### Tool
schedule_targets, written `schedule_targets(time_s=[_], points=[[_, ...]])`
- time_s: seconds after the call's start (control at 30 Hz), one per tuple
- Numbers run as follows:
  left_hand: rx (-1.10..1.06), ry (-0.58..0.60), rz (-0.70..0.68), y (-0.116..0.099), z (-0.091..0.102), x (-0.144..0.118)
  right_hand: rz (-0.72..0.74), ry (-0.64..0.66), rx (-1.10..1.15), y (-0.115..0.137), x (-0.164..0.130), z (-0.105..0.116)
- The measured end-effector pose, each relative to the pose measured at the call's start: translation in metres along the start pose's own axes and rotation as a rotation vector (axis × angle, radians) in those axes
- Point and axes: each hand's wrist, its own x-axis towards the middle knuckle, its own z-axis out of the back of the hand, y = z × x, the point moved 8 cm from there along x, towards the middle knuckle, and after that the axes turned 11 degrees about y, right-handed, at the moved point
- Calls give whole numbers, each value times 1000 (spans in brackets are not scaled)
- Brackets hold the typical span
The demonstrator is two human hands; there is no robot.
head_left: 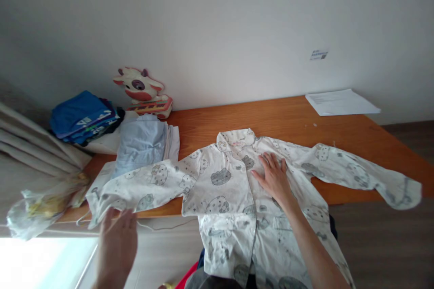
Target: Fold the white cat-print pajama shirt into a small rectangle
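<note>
A white pajama shirt [220, 189] printed with grey cat faces lies spread across the wooden table, collar toward the wall. Its lower part hangs over the front edge toward me. Flat on the chest, fingers spread, rests my right hand [274, 176]. My left hand [118, 237] is just in front of the left-side sleeve near its cuff, slightly blurred, with fingers stretched out and nothing visible in them. Whether it touches the fabric I cannot tell. The other sleeve [359, 171] reaches out to the right with a bend near its end.
Folded light-blue clothes [140, 140] sit beside the left-side sleeve. Behind them are a blue clothing pile [83, 115] and a toy cow keyboard [144, 92]. A clear plastic bag [37, 212] is at the left edge. White papers [341, 102] lie at the back right of the table [210, 117].
</note>
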Motion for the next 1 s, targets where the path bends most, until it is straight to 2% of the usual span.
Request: schedule_targets(time_s=[0.03, 0.1, 0.13, 0.2, 0.27, 0.3, 0.37, 0.47, 0.6, 0.77, 0.87, 1.0], points=[[-14, 41, 24, 6, -18, -20, -6, 3, -3, 0, 0, -1], [24, 242, 52, 13, -70, -55, -19, 5, -6, 0, -1, -3], [106, 377, 14, 11, -100, -68, -22, 7, -4, 0, -2, -4], [349, 618, -156, 3, -157, -81, -20, 14, 13, 1, -3, -4], [595, 787, -361, -3, -203, -78, -12, 25, 85, 2, -3, -2], [698, 834, -443, -3, -222, -71, -15, 20, 145, 2, -2, 2], [881, 856, -539, 4, -252, -48, -33, -14, 261, 2, 3, 12], [1126, 791, -548, 26, -288, -12, -63, -54, 236, 4, 17, 26], [1282, 746, -498, 58, -328, 11, -99, 43, 22, -4, 41, 16], [1240, 778, -552, 70, -352, 23, -130, 116, -88, -27, 64, -2], [1180, 778, -567, 69, -364, 39, -138, 147, -94, -39, 82, -5], [1115, 784, -581, 71, -390, 65, -147, 158, -61, -57, 111, -8]])
